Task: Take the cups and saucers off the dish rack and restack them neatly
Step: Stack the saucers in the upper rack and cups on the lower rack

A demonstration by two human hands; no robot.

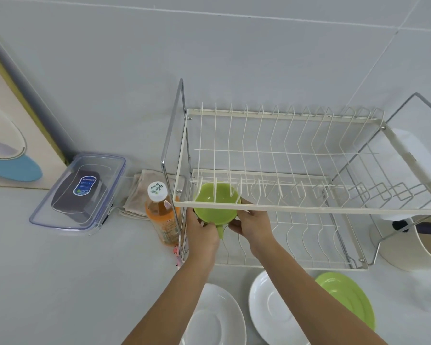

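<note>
— Green cup [215,205]: report position.
— I see it in the lower tier of the dish rack [279,207], left end, handle pointing toward 6 o'clock. My left hand [201,232] and right hand [253,224] both have their fingers [241,215] closed around it.
— Worktop [72,282] contents?
— At 6 o'clock of the rack: two white saucers [217,317] and [271,310], with a green saucer [348,297] partly under the right one. At 9 o'clock: a bottle [162,217].
</note>
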